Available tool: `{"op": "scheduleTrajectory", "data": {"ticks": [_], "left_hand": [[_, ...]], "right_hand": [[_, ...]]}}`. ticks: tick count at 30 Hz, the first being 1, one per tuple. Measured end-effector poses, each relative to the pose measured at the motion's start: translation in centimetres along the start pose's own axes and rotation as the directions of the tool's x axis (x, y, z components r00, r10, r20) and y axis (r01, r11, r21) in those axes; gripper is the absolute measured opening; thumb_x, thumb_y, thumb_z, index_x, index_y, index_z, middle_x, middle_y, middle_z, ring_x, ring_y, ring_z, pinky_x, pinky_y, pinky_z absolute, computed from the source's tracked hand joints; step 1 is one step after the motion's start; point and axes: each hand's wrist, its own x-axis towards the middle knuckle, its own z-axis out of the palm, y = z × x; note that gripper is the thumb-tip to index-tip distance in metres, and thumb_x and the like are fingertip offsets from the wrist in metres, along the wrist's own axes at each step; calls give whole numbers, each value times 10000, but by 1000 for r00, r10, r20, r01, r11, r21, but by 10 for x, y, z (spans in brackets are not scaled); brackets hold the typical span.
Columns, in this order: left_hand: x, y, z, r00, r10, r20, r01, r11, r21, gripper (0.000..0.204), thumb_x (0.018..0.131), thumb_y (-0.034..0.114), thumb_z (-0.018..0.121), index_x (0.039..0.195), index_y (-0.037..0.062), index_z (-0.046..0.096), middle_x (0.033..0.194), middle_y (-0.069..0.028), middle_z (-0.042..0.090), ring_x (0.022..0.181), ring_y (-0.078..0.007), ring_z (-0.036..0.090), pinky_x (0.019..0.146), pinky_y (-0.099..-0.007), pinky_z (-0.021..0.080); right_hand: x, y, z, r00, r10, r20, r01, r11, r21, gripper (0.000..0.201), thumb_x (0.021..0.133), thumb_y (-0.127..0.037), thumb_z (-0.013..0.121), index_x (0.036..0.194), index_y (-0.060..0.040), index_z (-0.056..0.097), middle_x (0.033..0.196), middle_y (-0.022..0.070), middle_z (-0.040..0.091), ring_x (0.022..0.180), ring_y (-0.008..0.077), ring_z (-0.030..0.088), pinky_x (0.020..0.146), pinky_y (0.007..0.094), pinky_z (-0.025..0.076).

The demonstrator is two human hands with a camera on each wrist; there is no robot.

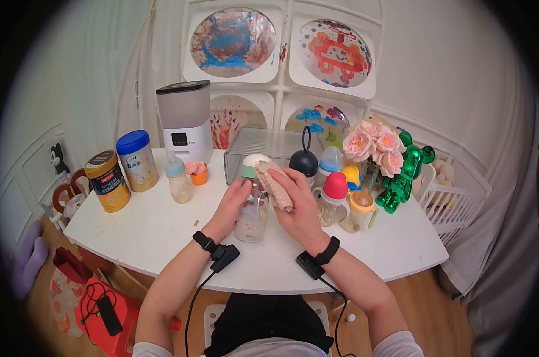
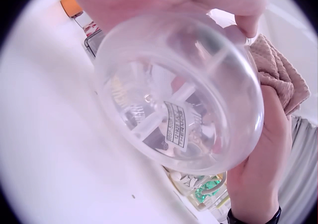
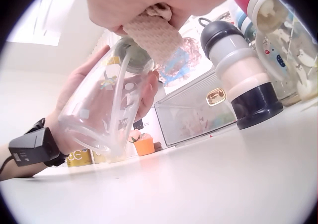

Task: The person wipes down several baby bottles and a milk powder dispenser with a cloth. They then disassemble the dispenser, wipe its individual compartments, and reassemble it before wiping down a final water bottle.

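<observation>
At table centre, left hand (image 1: 232,205) fingers curl round a clear bottle (image 1: 252,214), label unreadable; right hand (image 1: 299,205) pinches a cloth (image 1: 274,184).

Bare table (image 1: 162,232) open to front and left of hands. Left hand (image 1: 232,202) and right hand (image 1: 299,208) meet around clear bottle (image 1: 252,208), cloth (image 1: 275,185) on top. Behind: clear bin (image 1: 263,152) blocks way. Right side crowded: dark flask (image 1: 304,160), red-capped cup (image 1: 333,199), orange-lidded cup (image 1: 360,209), flowers (image 1: 373,146), green bear (image 1: 405,172). Far left: small bottle (image 1: 178,180), two tins (image 1: 123,169), well apart from hands.
</observation>
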Motion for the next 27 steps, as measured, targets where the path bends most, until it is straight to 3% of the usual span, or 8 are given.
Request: {"op": "scheduleTrajectory", "data": {"ticks": [6, 12, 14, 17, 24, 26, 27], "left_hand": [[0, 0, 0, 991, 57, -118, -45, 994, 105, 559, 1121, 467, 509, 1514, 72, 473, 1390, -67, 613, 1266, -162, 595, 1048, -365, 496], [2, 3, -6, 971, -3, -240, -20, 995, -93, 541, 1104, 506, 528, 1435, 78, 519, 1310, -74, 638, 1201, -176, 622, 1024, -365, 500], [4, 3, -9, 966, -35, -257, -27, 972, -233, 549, 1082, 565, 533, 1359, 91, 550, 1201, -70, 654, 1128, -184, 635, 998, -365, 509], [1, 11, -6, 944, -113, -310, 19, 957, -290, 598, 1058, 636, 520, 1277, 84, 592, 1139, -91, 675, 1086, -211, 659, 979, -373, 527], [4, 10, -18, 945, -191, -266, 42, 876, -481, 663, 1047, 661, 515, 1262, 38, 584, 1104, -110, 681, 1048, -227, 666, 932, -376, 555], [5, 15, -10, 894, -170, -415, -44, 887, -459, 671, 1052, 667, 493, 1258, 34, 583, 1089, -134, 685, 1024, -244, 672, 928, -384, 562], [5, 13, -13, 894, -168, -415, -46, 888, -458, 671, 1052, 667, 493, 1258, 34, 583, 1089, -134, 685, 1024, -244, 672, 928, -384, 562]], "right_hand": [[-3, -5, 0, 994, 19, 112, -13, 999, -51, 674, 770, 23, 755, 1407, -178, 667, 1333, 149, 593, 1187, 367, 643, 971, 413, 564], [-4, -12, -4, 968, -20, 251, 41, 996, -81, 634, 739, 11, 772, 1335, -197, 718, 1305, 125, 630, 1158, 340, 666, 961, 400, 567], [-3, -15, -5, 956, -38, 291, 64, 995, -78, 619, 730, 1, 784, 1311, -205, 733, 1290, 122, 639, 1150, 337, 668, 956, 401, 566], [-3, -17, -5, 940, -93, 328, 124, 989, -76, 567, 728, -37, 810, 1264, -216, 758, 1268, 107, 652, 1138, 326, 669, 943, 401, 565], [-2, -17, -4, 924, -165, 344, 182, 983, -19, 521, 720, -78, 829, 1218, -225, 774, 1261, 80, 665, 1142, 307, 670, 912, 403, 571], [-2, -18, -4, 922, -175, 346, 187, 982, -2, 523, 714, -78, 828, 1211, -231, 775, 1266, 73, 666, 1147, 305, 669, 904, 402, 574], [-2, -18, -5, 914, -192, 358, 209, 978, -11, 531, 706, -80, 825, 1210, -239, 773, 1276, 66, 664, 1155, 301, 668, 893, 400, 579]]}}
